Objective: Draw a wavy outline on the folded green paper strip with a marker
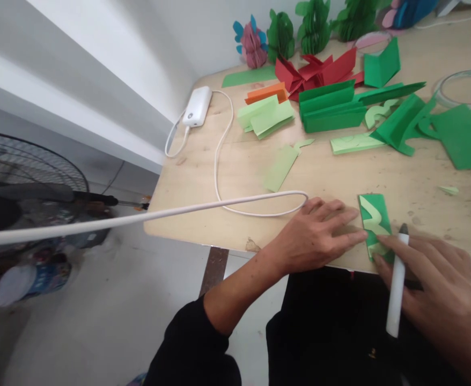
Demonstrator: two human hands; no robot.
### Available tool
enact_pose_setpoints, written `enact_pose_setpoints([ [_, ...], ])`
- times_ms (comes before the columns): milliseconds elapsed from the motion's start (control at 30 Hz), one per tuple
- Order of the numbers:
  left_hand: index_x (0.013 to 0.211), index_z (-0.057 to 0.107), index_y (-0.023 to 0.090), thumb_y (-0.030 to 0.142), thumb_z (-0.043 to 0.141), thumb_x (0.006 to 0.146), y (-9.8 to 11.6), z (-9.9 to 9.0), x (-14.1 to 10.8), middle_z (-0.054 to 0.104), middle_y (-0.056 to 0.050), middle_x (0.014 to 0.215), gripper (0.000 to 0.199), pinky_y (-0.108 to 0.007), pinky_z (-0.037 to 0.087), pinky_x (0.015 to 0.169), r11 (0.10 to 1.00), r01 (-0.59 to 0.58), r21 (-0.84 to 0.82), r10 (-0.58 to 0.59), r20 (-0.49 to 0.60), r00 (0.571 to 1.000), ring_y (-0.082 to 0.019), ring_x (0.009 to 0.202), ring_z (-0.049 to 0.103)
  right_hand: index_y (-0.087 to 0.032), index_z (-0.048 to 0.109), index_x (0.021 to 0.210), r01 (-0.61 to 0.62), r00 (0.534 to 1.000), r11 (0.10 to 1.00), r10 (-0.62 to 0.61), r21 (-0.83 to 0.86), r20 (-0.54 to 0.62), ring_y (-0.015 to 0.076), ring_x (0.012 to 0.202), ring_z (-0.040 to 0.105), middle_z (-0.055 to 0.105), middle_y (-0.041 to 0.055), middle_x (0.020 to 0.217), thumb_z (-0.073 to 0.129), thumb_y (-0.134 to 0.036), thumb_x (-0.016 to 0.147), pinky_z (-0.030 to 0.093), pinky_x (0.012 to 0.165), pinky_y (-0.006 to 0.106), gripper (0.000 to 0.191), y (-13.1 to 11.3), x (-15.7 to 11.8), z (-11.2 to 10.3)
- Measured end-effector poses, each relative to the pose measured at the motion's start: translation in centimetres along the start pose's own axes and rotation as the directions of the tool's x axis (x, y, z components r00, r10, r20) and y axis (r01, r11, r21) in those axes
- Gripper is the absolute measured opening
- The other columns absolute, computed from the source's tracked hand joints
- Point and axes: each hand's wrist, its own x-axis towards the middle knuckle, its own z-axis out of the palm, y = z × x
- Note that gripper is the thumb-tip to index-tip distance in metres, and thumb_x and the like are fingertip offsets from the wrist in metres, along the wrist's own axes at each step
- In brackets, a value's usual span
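Near the table's front edge lies a small folded green paper [385, 206] with a light-green wavy cut-out [374, 214] on top of it. My left hand [316, 236] rests on the table with its fingers stretched out, the fingertips at the paper's left edge. My right hand [440, 284] holds a white pen [397, 292] between its fingers, the dark end pointing away from me. Its index fingertip and thumb touch the lower part of the cut-out and the green paper. Part of the paper's lower right corner is hidden under these fingers.
Folded green papers [332, 110], red papers [319, 72], light-green papers [265, 115] and an orange strip [266, 93] lie farther back. Paper honeycomb figures [314, 27] stand by the wall. A white cable [219, 203] from a power bank [198, 106] crosses near my left hand. A tape roll [440, 99] lies right.
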Motion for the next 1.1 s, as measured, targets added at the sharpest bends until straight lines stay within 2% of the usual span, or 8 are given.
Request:
enact_pose_setpoints([
  [133,0.125,0.066,0.029,0.028,0.047,0.102,-0.03,-0.01,0.02,0.062,-0.004,0.137,0.030,-0.040,0.040,0.102,1.000,-0.007,0.003,0.007,-0.018,1.000,-0.023,0.125,0.054,-0.022,0.065,0.117,0.000,1.000,1.000,0.000,-0.001,0.004,0.0235,0.090,0.066,0.071,0.0055,0.088,0.072,-0.019,0.077,0.045,0.080,0.036,0.040,-0.02,-0.03,-0.03],
  [400,0.125,0.066,0.030,0.028,0.048,0.102,-0.02,-0.03,0.04,0.062,-0.003,0.137,0.030,-0.041,0.039,0.101,1.000,-0.008,0.011,0.008,-0.022,1.000,-0.023,0.124,0.053,-0.027,0.061,0.128,-0.007,1.000,1.000,0.007,0.007,-0.009,0.0231,0.088,0.066,0.071,0.0043,0.090,0.073,-0.018,0.077,0.045,0.080,0.036,0.053,-0.11,0.06,0.16],
  [1100,0.124,0.067,0.029,0.028,0.048,0.102,-0.04,0.03,-0.01,0.062,-0.004,0.138,0.030,-0.041,0.040,0.101,1.000,-0.008,-0.002,0.008,-0.026,1.000,-0.024,0.125,0.053,-0.026,0.063,0.122,-0.027,1.000,1.000,0.027,0.010,-0.003,0.0228,0.090,0.066,0.071,0.0041,0.089,0.072,-0.018,0.077,0.045,0.083,0.036,0.046,-0.20,0.10,0.19],
])
